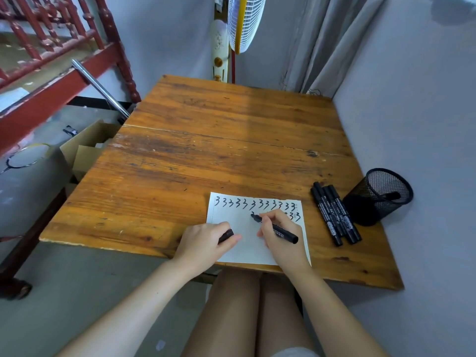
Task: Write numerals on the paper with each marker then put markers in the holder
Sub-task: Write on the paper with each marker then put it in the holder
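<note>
A white sheet of paper [242, 248] lies at the near edge of the wooden table [206, 140], with a full row of black 3s along its top and a few more in a second row at the right. My right hand [279, 235] grips a black marker [283, 233], its tip touching the paper in the second row. My left hand [206, 240] rests on the sheet's left part and holds a black marker cap [226, 235]. Three capped black markers [334, 215] lie side by side right of the paper. A black mesh holder [378, 195] stands beside them with a marker inside.
A grey wall runs along the table's right edge, close behind the holder. A fan [244, 21] and a curtain [322, 42] stand past the far edge. Cardboard boxes [87, 145] and a red wooden bed frame [59, 63] are to the left. My knees are under the near edge.
</note>
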`<state>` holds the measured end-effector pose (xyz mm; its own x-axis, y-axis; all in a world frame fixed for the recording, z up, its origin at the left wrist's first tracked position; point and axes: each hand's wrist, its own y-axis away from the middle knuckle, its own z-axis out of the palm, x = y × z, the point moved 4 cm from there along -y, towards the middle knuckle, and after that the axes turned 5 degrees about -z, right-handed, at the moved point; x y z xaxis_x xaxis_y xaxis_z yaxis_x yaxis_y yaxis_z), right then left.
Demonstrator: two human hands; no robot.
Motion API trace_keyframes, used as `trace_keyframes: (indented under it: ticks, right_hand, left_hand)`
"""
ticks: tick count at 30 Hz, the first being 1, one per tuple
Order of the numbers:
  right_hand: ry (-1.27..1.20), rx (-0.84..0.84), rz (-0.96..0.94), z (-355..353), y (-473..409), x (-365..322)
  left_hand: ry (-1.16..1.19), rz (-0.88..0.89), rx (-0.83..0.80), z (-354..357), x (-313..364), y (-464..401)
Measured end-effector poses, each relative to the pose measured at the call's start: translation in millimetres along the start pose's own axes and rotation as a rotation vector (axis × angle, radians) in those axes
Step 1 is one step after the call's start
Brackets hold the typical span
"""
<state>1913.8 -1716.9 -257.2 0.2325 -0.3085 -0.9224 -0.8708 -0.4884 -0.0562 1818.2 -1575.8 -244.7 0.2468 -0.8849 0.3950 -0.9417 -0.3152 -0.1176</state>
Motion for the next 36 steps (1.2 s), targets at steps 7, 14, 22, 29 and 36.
trace_keyframes:
  ticks: [7, 14, 22, 29, 36]
  right_hand:
    - [-0.067, 0.030, 0.027, -3, 3, -8]
    - [-0.415, 0.065, 0.104, -31, 14, -32]
    - [-0.537, -0.028, 0.044, -32, 27, -49]
    - [-0.651, 0.001, 0.063, -40, 28, -48]
    - [-0.546, -0.091, -0.005, -29, 31, -58]
  left_hand:
    - [-0.016, -0.058, -0.094, -2, 2, -3]
    - [0.193, 0.028, -0.161, -14, 17, 6]
    - [0.324, 0.084, -0.151, -23, 43, 17]
    - [0.439, 0.089, -0.112, -33, 48, 19]
    - [0.372, 0.139, -0.148, -40, 65, 14]
